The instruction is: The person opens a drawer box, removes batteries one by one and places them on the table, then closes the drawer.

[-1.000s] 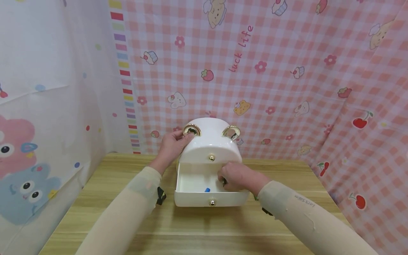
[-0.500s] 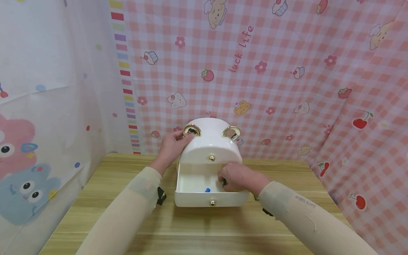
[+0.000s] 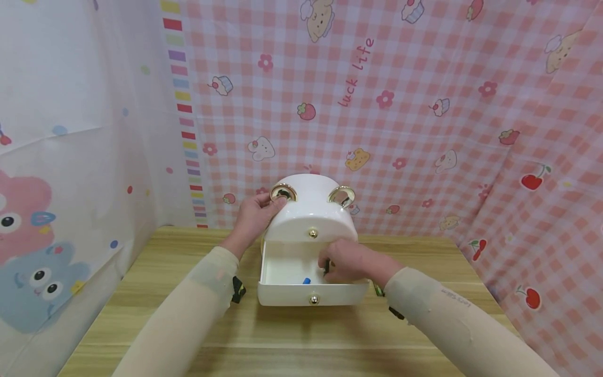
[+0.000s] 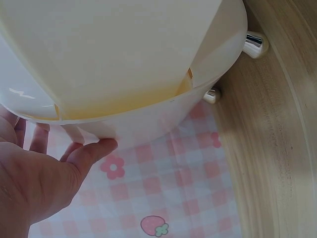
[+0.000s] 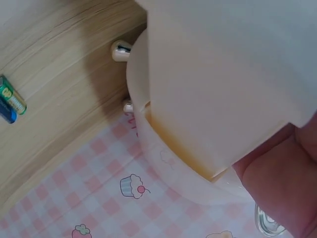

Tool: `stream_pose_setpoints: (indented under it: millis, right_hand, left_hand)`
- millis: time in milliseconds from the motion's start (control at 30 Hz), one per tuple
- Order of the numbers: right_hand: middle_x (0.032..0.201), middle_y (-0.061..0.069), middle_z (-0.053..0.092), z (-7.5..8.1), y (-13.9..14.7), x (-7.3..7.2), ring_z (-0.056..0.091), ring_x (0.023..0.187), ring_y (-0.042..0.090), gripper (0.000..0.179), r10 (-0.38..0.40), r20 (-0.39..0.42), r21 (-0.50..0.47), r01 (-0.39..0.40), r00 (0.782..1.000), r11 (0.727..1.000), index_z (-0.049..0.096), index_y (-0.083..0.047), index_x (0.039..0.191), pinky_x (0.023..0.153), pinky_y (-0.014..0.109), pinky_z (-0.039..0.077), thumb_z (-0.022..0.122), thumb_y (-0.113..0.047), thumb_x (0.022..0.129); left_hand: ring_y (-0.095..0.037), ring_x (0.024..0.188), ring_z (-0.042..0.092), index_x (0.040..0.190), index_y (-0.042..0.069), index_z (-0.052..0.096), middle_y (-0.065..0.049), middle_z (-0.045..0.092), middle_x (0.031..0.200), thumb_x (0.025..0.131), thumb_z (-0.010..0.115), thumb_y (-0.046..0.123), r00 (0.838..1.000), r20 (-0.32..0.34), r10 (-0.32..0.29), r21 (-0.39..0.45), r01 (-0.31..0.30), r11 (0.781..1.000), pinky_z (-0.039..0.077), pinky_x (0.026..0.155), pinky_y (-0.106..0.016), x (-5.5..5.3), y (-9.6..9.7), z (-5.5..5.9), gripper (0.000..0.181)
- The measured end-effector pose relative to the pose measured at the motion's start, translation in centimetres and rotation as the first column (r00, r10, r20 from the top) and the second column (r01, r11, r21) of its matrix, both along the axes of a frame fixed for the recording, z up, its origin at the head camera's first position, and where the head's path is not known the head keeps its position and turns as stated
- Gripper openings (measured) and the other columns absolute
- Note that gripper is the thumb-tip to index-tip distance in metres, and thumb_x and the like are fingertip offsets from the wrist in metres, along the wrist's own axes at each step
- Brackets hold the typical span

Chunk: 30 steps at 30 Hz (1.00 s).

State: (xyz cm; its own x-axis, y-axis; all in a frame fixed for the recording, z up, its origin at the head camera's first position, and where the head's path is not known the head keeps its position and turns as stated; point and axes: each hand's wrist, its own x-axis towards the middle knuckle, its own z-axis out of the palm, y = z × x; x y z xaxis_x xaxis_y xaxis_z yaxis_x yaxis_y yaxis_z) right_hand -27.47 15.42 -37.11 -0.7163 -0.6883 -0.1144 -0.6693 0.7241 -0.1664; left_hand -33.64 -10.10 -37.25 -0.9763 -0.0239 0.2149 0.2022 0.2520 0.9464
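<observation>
A white desktop drawer box [image 3: 314,201] with two gold ring ears stands on the table, its lower drawer [image 3: 285,295] pulled out. At the left gold ear [image 3: 284,192], my left hand [image 3: 256,215] grips the box with thumb and fingers; the left wrist view shows the thumb against its wall. My right hand [image 3: 353,261] reaches into the drawer's right side, curled fingers pinching a small dark object [image 3: 327,267], mostly hidden by the hand. A small blue cylinder [image 3: 306,281] lies in the drawer near its front wall.
On the table right of the drawer lie a green battery [image 5: 12,95] and a blue battery [image 5: 7,112] side by side. The wooden tabletop [image 3: 282,345] extends in front of the box. A pink checked cloth [image 3: 400,131] hangs behind it.
My right hand has shifted slightly and its fingers have turned, so more of the dark object shows. My left hand, the box and the blue cylinder have stayed put.
</observation>
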Motion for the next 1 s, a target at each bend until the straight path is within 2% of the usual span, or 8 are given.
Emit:
stream_pose_setpoints:
  millis: [167, 267, 367, 467, 567, 667, 867, 1000]
  right_hand:
    - [0.096, -0.002, 0.08, 0.5, 0.0, 0.1, 0.069, 0.083, 0.004, 0.015, 0.017, 0.096, -0.095, -0.008, 0.995, 0.995, 0.081, -0.009, 0.102, 0.078, 0.022, 0.059, 0.086, -0.018, 0.09]
    - [0.099, 0.0, 0.081, 0.7, 0.3, 0.2, 0.072, 0.087, 0.005, 0.019, 0.023, 0.178, -0.182, 0.01, 0.984, 0.983, 0.081, -0.006, 0.105, 0.08, 0.021, 0.059, 0.085, -0.016, 0.09]
    - [0.104, 0.004, 0.08, 1.2, 0.7, 0.3, 0.075, 0.092, 0.01, 0.024, 0.03, 0.294, -0.29, 0.059, 0.955, 0.955, 0.079, -0.001, 0.11, 0.083, 0.022, 0.06, 0.084, -0.015, 0.091]
    - [0.108, 0.006, 0.08, 1.9, 1.2, 0.5, 0.076, 0.096, 0.012, 0.029, 0.034, 0.407, -0.371, 0.131, 0.913, 0.919, 0.077, 0.002, 0.116, 0.086, 0.023, 0.061, 0.083, -0.016, 0.093]
    - [0.112, 0.007, 0.08, 2.7, 1.8, 0.8, 0.075, 0.1, 0.013, 0.033, 0.039, 0.482, -0.41, 0.186, 0.875, 0.893, 0.075, 0.003, 0.121, 0.089, 0.024, 0.06, 0.081, -0.018, 0.096]
    - [0.114, 0.006, 0.079, 3.4, 2.5, 1.1, 0.073, 0.104, 0.014, 0.035, 0.034, 0.517, -0.429, 0.225, 0.855, 0.875, 0.074, 0.001, 0.123, 0.092, 0.026, 0.059, 0.08, -0.021, 0.097]
    - [0.12, 0.01, 0.077, 4.5, 4.5, 1.8, 0.072, 0.111, 0.02, 0.033, 0.023, 0.532, -0.478, 0.278, 0.846, 0.833, 0.073, -0.005, 0.124, 0.096, 0.03, 0.06, 0.08, -0.022, 0.097]
    - [0.129, 0.018, 0.074, 5.1, 6.5, 2.4, 0.072, 0.118, 0.02, 0.033, 0.014, 0.499, -0.523, 0.288, 0.867, 0.803, 0.072, -0.006, 0.127, 0.098, 0.029, 0.06, 0.08, -0.021, 0.098]
  left_hand:
    - [-0.004, 0.074, 0.067, 0.13, 0.009, 0.078, -0.016, 0.079, 0.114, 0.099, 0.079, 0.036, 1.0, 0.018, 0.002, 0.0, -0.002, 1.0, 0.056, 0.069, -0.018, -0.1, 0.0, -0.1, 0.041]
    - [-0.004, 0.074, 0.067, 0.13, 0.01, 0.078, -0.015, 0.08, 0.113, 0.099, 0.078, 0.037, 1.0, 0.025, 0.001, 0.0, -0.001, 1.0, 0.057, 0.068, -0.018, -0.1, 0.0, -0.1, 0.041]
    - [-0.004, 0.073, 0.067, 0.13, 0.01, 0.078, -0.015, 0.08, 0.112, 0.099, 0.079, 0.036, 1.0, 0.03, 0.0, 0.01, 0.0, 1.0, 0.057, 0.068, -0.019, -0.1, 0.0, -0.1, 0.04]
    - [-0.004, 0.073, 0.067, 0.13, 0.01, 0.078, -0.016, 0.079, 0.112, 0.099, 0.079, 0.037, 1.0, 0.03, -0.002, 0.015, 0.001, 1.0, 0.057, 0.068, -0.019, -0.2, 0.0, -0.1, 0.04]
    - [-0.004, 0.074, 0.067, 0.129, 0.01, 0.078, -0.016, 0.079, 0.113, 0.098, 0.08, 0.037, 1.0, 0.03, -0.001, 0.015, 0.001, 1.0, 0.057, 0.068, -0.019, -0.2, 0.0, -0.1, 0.041]
    - [-0.004, 0.075, 0.067, 0.129, 0.011, 0.078, -0.016, 0.079, 0.115, 0.098, 0.08, 0.037, 1.0, 0.029, 0.0, 0.01, -0.001, 1.0, 0.056, 0.069, -0.019, -0.1, 0.0, 0.0, 0.041]
    - [-0.003, 0.075, 0.067, 0.131, 0.01, 0.078, -0.017, 0.079, 0.117, 0.099, 0.079, 0.036, 1.0, 0.03, 0.0, 0.009, 0.0, 1.0, 0.057, 0.069, -0.018, -0.1, 0.0, 0.0, 0.041]
    - [-0.003, 0.076, 0.068, 0.132, 0.011, 0.077, -0.018, 0.079, 0.12, 0.099, 0.079, 0.035, 0.999, 0.039, -0.008, 0.023, 0.007, 1.0, 0.057, 0.069, -0.018, -0.1, 0.0, 0.1, 0.042]
